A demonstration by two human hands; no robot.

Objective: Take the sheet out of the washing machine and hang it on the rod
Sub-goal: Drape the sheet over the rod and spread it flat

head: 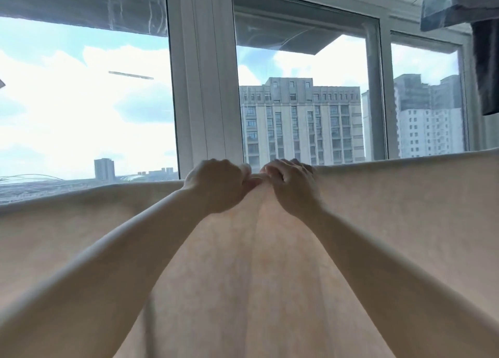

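Gripped the sheet (378,209) at its top fold, left hand (216,186) and right hand (293,185) nearly touching, fingers of each curled round a pinch of cloth. Hung already spread wide before the windows (305,87) (rod itself hidden under the fold). Risked sliding off to one side if tugged unevenly, or bunching at the middle crease. Counted: one sheet, two hands, three window panes, two other hanging cloths (459,4) at upper right.

Rod hidden under draped sheet (405,209)
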